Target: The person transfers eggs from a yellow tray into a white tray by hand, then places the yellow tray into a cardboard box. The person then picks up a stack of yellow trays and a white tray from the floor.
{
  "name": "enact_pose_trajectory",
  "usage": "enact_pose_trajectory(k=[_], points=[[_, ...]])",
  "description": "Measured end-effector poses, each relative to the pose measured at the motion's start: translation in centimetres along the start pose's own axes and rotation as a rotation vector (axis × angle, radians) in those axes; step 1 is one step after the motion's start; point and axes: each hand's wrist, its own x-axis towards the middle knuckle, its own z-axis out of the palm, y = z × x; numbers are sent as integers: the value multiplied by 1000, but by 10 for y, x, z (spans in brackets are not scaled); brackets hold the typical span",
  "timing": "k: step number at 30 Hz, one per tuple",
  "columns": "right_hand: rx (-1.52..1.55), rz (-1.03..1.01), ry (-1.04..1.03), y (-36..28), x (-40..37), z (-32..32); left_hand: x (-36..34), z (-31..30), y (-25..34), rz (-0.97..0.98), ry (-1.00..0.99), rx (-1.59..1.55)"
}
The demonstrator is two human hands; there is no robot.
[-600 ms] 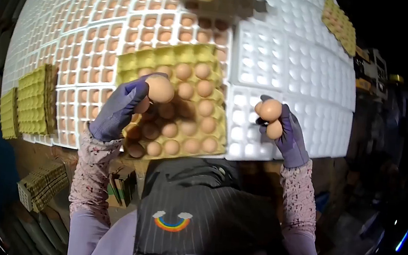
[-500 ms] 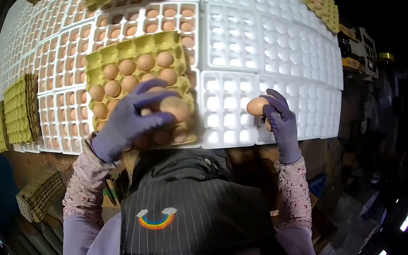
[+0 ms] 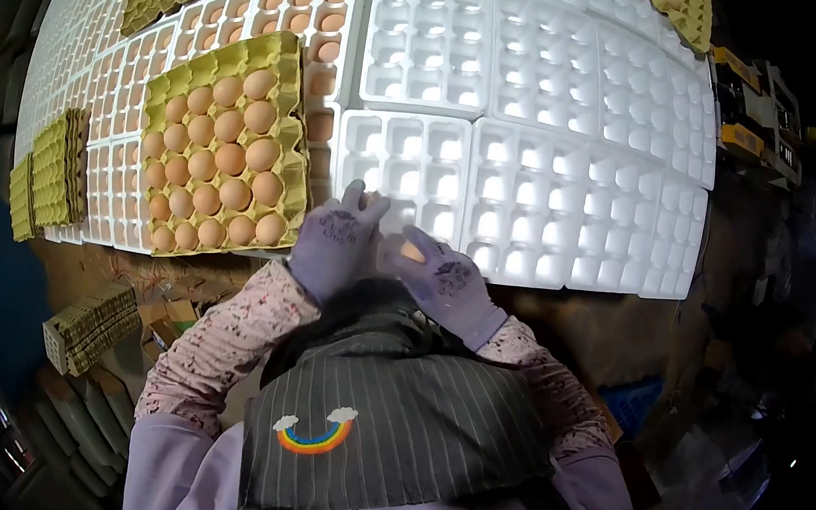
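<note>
- The left hand (image 3: 335, 237), in a purple glove, is seen from the back at the near edge of the worktop (image 3: 105, 266), roughly midway along it.
- Its fingers are laid bent over the near left corner of an empty white tray (image 3: 408, 169); whether anything is held under the palm cannot be told.
- The right hand (image 3: 447, 282), gloved alike, is placed just beside the left hand, at the near edge of the same white tray.
- An egg (image 3: 412, 252) is held in the curled fingers of the right hand; only a small brown part of it is shown, between the two hands.
- A yellow tray (image 3: 293, 71) is set just left of the hands, tilted across the white trays beneath it, and is filled with brown eggs (image 3: 228, 156) in rows.
- Filled white trays (image 3: 309, 17) are seen beyond the yellow tray, towards the far left of the worktop.
- Empty white trays (image 3: 582, 144) are spread over the right half of the worktop, up to its right edge.
- A stack of yellow trays (image 3: 50, 176) is placed at the left edge of the worktop.
- A striped apron (image 3: 389, 424) with a rainbow patch is worn below the hands.
</note>
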Motion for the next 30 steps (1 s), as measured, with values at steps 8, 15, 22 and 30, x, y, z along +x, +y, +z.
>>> enact_pose_trajectory(k=[8,15,22,30], points=[[534,156,374,41,25,31,24,41,4,18,377,-661],[509,329,454,24,38,17,34,69,15,107,495,-396],[416,-55,352,-28,182,-27,-45,-68,-129,-73,914,-458],[302,20,197,-39,284,-5,-5,-99,-296,84,519,-137]])
